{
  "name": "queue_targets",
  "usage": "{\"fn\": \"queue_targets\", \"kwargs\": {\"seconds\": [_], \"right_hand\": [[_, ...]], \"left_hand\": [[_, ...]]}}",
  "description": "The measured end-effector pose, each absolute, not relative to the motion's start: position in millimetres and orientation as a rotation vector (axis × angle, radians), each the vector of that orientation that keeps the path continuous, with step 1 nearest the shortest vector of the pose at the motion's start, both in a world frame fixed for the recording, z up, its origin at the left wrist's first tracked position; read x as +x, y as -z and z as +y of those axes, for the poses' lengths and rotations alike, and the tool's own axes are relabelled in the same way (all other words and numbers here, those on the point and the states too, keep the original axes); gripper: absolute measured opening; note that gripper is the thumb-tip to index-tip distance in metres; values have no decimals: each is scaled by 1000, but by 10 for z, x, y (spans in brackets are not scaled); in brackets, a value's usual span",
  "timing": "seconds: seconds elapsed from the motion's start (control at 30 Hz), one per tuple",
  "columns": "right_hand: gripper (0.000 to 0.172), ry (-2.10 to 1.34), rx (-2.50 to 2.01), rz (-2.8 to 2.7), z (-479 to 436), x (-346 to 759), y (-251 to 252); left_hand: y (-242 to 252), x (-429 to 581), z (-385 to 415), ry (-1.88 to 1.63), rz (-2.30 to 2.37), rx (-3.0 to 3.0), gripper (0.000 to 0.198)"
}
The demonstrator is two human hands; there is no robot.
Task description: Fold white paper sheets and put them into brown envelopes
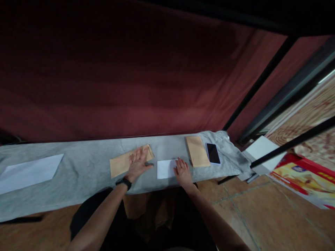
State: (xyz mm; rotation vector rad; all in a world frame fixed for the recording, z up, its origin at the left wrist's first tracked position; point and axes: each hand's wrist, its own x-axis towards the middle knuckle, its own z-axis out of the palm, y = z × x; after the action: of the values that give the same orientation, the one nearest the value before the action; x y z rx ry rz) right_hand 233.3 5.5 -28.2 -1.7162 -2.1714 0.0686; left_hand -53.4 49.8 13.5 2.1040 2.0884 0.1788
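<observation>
My left hand (138,164), with a dark band at the wrist, lies open with spread fingers on a brown paper envelope (119,165). The envelope rests slightly slanted on the grey cloth. My right hand (183,171) lies with fingers stretched out over the right edge of a small white sheet of paper (164,169). Its fingertips touch the sheet, and the hand partly hides that edge. Just right of this hand is a brown stack (198,151), seemingly more envelopes. A phone with a dark screen (213,153) lies beside the stack.
A long narrow table under grey cloth (86,157) runs across in front of me. On its left lies a larger white sheet (28,172). Behind it hangs a dark red curtain (131,87). Black metal bars and a red-yellow box (306,177) stand at the right.
</observation>
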Motion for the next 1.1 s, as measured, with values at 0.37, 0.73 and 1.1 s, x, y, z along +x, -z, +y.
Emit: {"fn": "queue_targets", "kwargs": {"seconds": [0.37, 0.73, 1.1], "right_hand": [[53, -258, -1714, -2279, 168, 2163, 369], [56, -278, -2114, -1822, 211, 2194, 226], [15, -550, -1762, -1539, 256, 2467, 67]], "left_hand": [[-426, -1069, 877, 155, 1852, 2141, 118], [-247, -1027, 548, -217, 1803, 2340, 106], [-208, -883, 172, -213, 1764, 2459, 106]]}}
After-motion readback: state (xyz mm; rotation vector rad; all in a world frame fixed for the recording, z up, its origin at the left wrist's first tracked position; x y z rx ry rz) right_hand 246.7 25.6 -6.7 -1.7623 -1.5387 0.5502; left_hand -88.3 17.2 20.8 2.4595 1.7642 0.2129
